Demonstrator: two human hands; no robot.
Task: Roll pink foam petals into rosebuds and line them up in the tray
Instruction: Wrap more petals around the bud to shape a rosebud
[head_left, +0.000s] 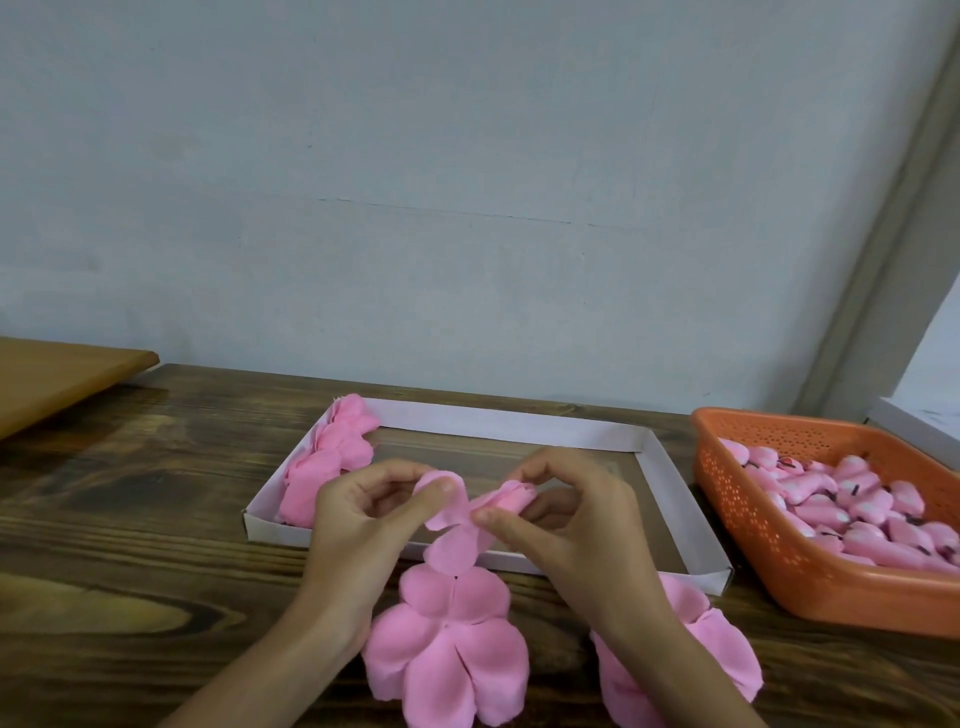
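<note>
Mid-roll: left hand (358, 514) pinches the petal strip (447, 639), right hand (566, 519) pinches the half-rolled bud (506, 499), both grips closed on foam. We see finished rosebuds (332, 457) at 9 o'clock in the tray (519, 423). Next we judge: tighten the roll, place it beside them.

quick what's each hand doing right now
left hand: closed, pinching a pink petal
right hand: closed, pinching the part-rolled rosebud
</note>
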